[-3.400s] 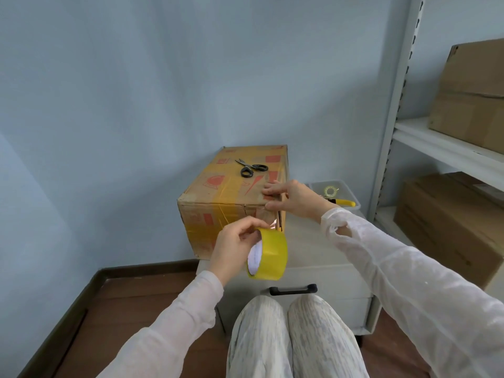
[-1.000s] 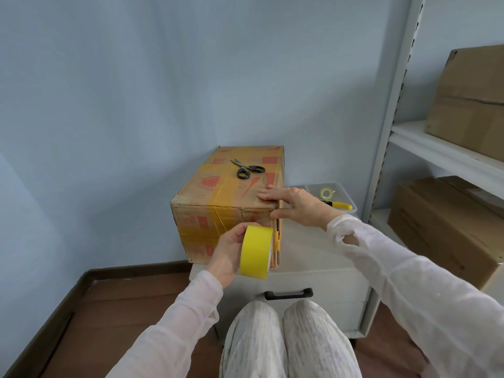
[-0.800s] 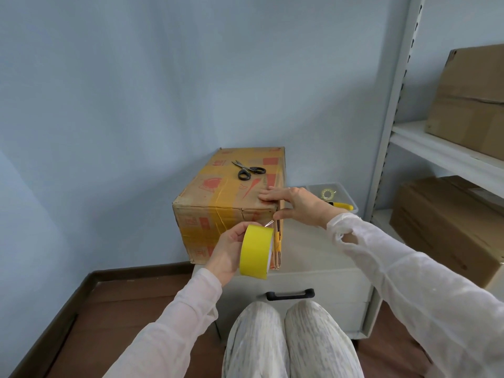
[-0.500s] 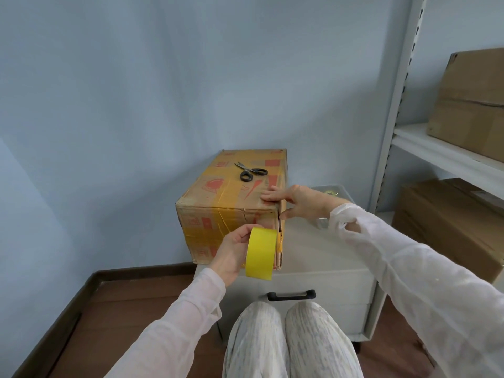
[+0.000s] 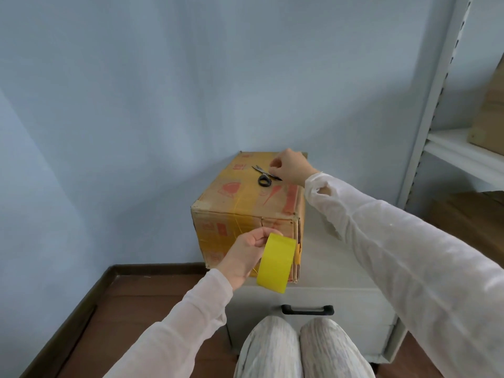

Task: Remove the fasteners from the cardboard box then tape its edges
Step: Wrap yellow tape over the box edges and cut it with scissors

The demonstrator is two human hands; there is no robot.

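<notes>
A storeroom is suggested. Brown cartons [image 5: 488,124] are kept on slotted metal shelving [image 5: 433,105] at the right, and a white drawer unit [image 5: 341,298] is set against a bare pale blue wall [image 5: 163,105].

Left hand [image 5: 246,255] curled low, right hand [image 5: 290,166] outstretched.

On the cardboard box [image 5: 245,205], red printed marks [image 5: 239,167], perhaps lettering, too blurred for any legible text.

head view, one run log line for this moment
left hand: grips tape roll at cardboard box front right edge | right hand: at scissors on box top, grip unclear | stage: taping
</notes>
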